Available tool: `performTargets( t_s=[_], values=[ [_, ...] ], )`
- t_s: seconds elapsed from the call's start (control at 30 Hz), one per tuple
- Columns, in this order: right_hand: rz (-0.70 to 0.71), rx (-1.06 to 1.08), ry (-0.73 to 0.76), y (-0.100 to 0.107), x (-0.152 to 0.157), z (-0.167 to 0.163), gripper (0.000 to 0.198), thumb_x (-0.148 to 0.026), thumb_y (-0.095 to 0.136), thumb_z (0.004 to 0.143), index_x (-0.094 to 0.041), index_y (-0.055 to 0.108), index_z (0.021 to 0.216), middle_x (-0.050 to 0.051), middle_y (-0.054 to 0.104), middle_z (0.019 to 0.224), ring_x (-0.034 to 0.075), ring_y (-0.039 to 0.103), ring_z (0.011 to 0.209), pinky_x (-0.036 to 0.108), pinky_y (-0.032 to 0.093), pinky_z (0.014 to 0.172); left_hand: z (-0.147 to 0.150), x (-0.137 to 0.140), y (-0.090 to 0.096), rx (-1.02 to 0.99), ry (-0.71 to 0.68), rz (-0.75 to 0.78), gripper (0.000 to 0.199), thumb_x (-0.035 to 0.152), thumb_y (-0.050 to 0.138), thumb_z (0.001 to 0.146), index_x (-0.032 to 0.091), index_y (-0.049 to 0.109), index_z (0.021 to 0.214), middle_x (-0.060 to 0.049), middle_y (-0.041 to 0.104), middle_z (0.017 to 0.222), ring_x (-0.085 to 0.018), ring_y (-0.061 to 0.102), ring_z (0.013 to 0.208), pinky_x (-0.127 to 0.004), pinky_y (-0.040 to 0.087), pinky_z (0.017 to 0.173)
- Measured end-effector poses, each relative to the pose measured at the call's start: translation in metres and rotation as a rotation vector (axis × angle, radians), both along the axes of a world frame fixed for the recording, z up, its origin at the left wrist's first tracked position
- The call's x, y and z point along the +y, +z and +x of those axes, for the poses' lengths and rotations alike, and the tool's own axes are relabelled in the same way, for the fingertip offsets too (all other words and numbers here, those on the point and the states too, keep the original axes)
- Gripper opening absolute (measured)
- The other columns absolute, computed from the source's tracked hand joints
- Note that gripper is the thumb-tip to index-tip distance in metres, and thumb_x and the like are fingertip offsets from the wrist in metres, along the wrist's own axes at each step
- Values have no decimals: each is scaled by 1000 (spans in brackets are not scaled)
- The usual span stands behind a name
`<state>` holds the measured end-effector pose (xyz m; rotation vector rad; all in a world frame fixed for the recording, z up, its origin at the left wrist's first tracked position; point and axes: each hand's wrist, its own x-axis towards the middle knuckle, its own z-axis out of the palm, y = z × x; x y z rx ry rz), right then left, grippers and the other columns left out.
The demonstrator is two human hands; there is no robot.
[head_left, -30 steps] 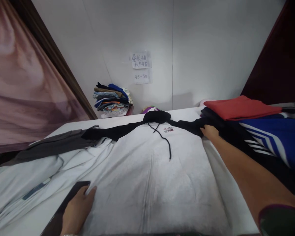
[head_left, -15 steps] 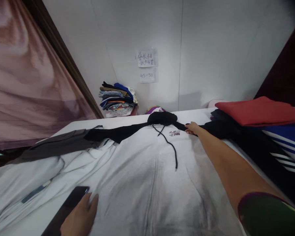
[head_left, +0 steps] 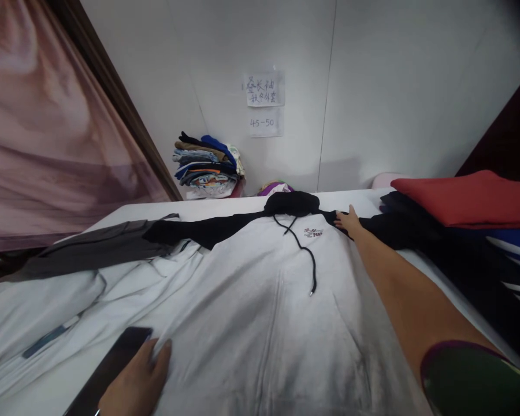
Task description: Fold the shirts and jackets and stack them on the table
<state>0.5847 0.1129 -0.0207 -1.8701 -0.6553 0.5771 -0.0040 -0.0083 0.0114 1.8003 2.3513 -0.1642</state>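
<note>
head view, looking down, close over table [head_left: 225,208]

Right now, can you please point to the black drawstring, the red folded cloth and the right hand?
black drawstring [head_left: 304,252]: head view, middle of the cord on the white hoodie.
red folded cloth [head_left: 463,199]: head view, its top face.
right hand [head_left: 348,221]: head view, back of the hand.

Dim, soft indoor light; edges stretched and blurred, corners dark

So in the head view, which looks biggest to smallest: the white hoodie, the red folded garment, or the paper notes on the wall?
1. White hoodie, though nearest the camera.
2. Red folded garment.
3. Paper notes.
</note>
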Motion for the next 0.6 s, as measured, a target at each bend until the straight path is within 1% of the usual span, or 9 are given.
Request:
performTargets(
  t_s=[0.1, 0.17, 0.23, 0.3, 0.33, 0.4, 0.47, 0.5, 0.6],
  values=[
    [0, -95, 95, 4, -22, -15, 65, -30, 52, 88, -19, 25, 146, 12, 59, 124, 17, 65, 98, 28, 55, 78, 0, 0, 1, -17, -13, -10, 53, 56, 22, 88, 26, 54, 117, -7, 68, 107, -31, 64, 100, -39, 46, 81],
    [-24, -186, 195, 2, -44, -32, 60, -28, 55, 85, -21, 37, 141, 10, 58, 128, 20, 59, 111, 32, 50, 91, 0, -1, 2, -34, -16, -4, 53, 55, 24, 89, 23, 53, 120, -9, 68, 109, -31, 63, 101, -39, 46, 81],
    [-68, -264, 320, -3, -72, -53, 51, -27, 63, 79, -22, 54, 129, 8, 59, 129, 24, 53, 119, 37, 42, 102, 1, -3, 3, -53, -27, 17, 54, 53, 25, 90, 21, 53, 123, -12, 67, 112, -31, 63, 103, -39, 46, 82],
    [-147, -393, 465, -10, -104, -72, 43, -32, 66, 75, -23, 64, 117, 7, 55, 134, 27, 46, 127, 44, 31, 109, 3, -5, 3, -72, -41, 39, 54, 52, 26, 90, 19, 53, 123, -14, 66, 113, -32, 63, 103, -40, 46, 82],
    [-197, -488, 536, -13, -121, -80, 41, -37, 64, 77, -23, 64, 116, 8, 51, 139, 28, 41, 131, 47, 25, 111, 4, -7, 4, -79, -46, 52, 54, 52, 26, 90, 18, 53, 123, -15, 66, 113, -32, 63, 103, -40, 45, 82],
    [-292, -683, 636, -20, -155, -88, 45, -47, 52, 84, -24, 61, 122, 8, 42, 145, 29, 31, 137, 54, 17, 113, 5, -8, 5, -101, -69, 81, 55, 50, 26, 91, 16, 53, 124, -17, 65, 112, -33, 62, 103, -40, 45, 81],
    [-358, -799, 631, -27, -189, -89, 50, -52, 42, 87, -25, 57, 127, 8, 41, 146, 28, 28, 139, 57, 15, 112, 2, -8, 6, -125, -102, 93, 54, 49, 27, 90, 15, 53, 123, -17, 65, 111, -33, 62, 104, -40, 44, 80],
    [-372, -833, 597, -31, -205, -87, 52, -54, 40, 87, -26, 56, 128, 8, 40, 146, 28, 28, 139, 57, 16, 112, 1, -7, 7, -133, -116, 84, 53, 48, 28, 90, 15, 53, 123, -17, 66, 110, -33, 62, 103, -40, 44, 80],
    [-367, -849, 505, -45, -247, -77, 54, -58, 34, 87, -29, 54, 129, 7, 38, 147, 29, 27, 139, 58, 25, 109, -5, 0, 13, -129, -160, 57, 49, 47, 33, 89, 15, 57, 117, -17, 66, 109, -32, 62, 103, -39, 45, 79]
  ],
)
